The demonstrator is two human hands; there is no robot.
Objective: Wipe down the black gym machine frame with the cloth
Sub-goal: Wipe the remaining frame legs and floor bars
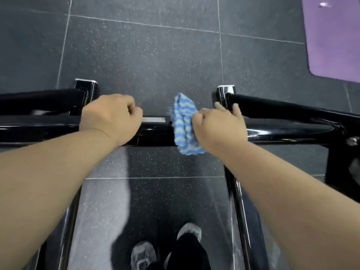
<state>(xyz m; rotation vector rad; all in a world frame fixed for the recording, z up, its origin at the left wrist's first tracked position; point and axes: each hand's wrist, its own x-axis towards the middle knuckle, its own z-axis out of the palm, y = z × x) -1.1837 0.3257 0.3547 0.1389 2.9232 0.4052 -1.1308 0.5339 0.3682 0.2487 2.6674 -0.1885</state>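
A glossy black gym machine frame (155, 131) runs as a horizontal bar across the middle of the view, with two side rails running down toward me. My left hand (111, 118) sits on the bar left of centre, its fingers curled over the top. My right hand (218, 127) holds a blue and grey striped cloth (183, 123) against the bar just right of centre. The cloth drapes over the bar's top and front. Two fingers of that hand stretch out toward the right padded handle (272, 106).
Dark speckled floor tiles lie beyond and beneath the frame. A purple mat (335, 39) occupies the top right corner. A left padded handle (39, 98) and two chrome-capped posts (86, 88) rise behind the bar. My grey shoes (144, 254) stand between the side rails.
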